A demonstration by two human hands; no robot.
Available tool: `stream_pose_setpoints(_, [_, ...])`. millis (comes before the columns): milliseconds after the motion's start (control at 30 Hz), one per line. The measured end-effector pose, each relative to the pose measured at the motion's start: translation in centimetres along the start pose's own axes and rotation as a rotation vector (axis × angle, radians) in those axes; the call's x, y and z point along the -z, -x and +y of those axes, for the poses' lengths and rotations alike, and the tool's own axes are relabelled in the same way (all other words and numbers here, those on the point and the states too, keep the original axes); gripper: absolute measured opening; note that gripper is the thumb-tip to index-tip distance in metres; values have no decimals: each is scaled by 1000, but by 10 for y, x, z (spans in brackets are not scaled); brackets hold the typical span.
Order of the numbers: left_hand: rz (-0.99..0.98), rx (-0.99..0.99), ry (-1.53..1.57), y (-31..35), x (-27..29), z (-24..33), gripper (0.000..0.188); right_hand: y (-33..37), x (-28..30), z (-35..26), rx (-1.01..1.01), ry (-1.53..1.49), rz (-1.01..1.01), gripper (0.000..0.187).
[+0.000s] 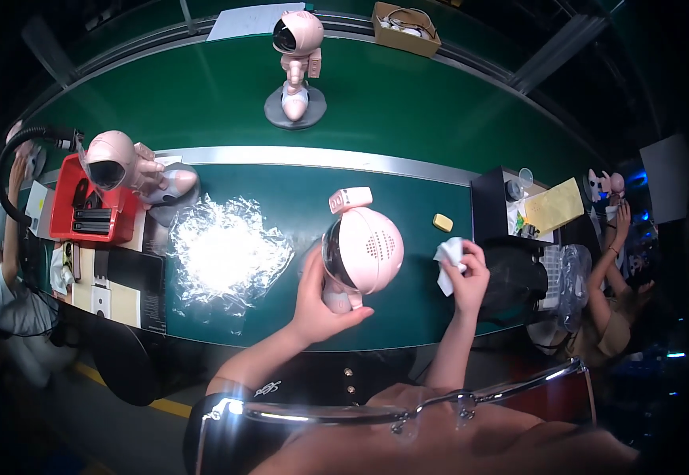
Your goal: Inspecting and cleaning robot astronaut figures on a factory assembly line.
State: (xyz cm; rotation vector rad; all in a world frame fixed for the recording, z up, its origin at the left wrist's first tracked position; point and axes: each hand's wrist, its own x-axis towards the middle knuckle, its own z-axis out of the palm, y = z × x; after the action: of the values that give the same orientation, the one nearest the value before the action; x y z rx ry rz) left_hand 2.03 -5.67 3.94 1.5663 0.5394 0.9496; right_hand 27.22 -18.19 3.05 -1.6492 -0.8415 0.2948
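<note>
Nearest the body, grasping the pink astronaut figure (pixel 372 267) in the left hand (pixel 316 309), fingers partly curled along the dark visor (pixel 333 252) side, thumb low under the round helmet; hard to tell whether lifted or resting on the green desk (pixel 419 317). Just right of the figure and apart from it, pinching a crumpled white cloth (pixel 445 281) in the right hand (pixel 472 281), thumb and fingertips nearly closed on the fabric. Probably best to support the figure from below, sparing the visor from smudges. Fold the cloth into a flat pad, press lightly, turn the figure gradually, and ease around the small holes (pixel 380 245) and the backpack (pixel 351 200). Slightly farther off, mind the yellow block (pixel 442 222) and, leftward, the shiny clear film (pixel 229 253). Beyond, avoid bumping the second pink figure (pixel 115 154) beside the red bin (pixel 63 226). Farthest, past the silver rail (pixel 305 156), note another pink figure (pixel 295 65), upright on a grey base (pixel 314 111).
</note>
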Motion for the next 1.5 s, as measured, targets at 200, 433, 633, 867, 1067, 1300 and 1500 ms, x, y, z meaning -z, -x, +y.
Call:
stream_pose_setpoints(200, [15,16,51,2,-1,1,95,-11,-41,-55,-78,-455,-29,29])
stream_pose_setpoints(433, [18,175,161,0,0,3,87,-1,-101,-114,203,-495,-428,51])
stream_pose_setpoints(633, [-26,88,89,-6,3,-4,87,40,-103,-73,181,-117,-190,33])
stream_pose_setpoints(867, [-7,49,180,-3,1,-2,82,65,-73,-29,212,48,-287,20])
stream_pose_setpoints(1067, [-20,82,202,-1,-2,1,75,39,-104,-30,-117,-432,-243,33])
stream_pose_setpoints(1300, [-40,59,272,-1,-4,3,73,95,-121,-37,-226,-658,-332,34])
stream_pose_setpoints(1500, [-59,95,252,-1,0,5,75,89,-112,-36,246,-64,-342,37])
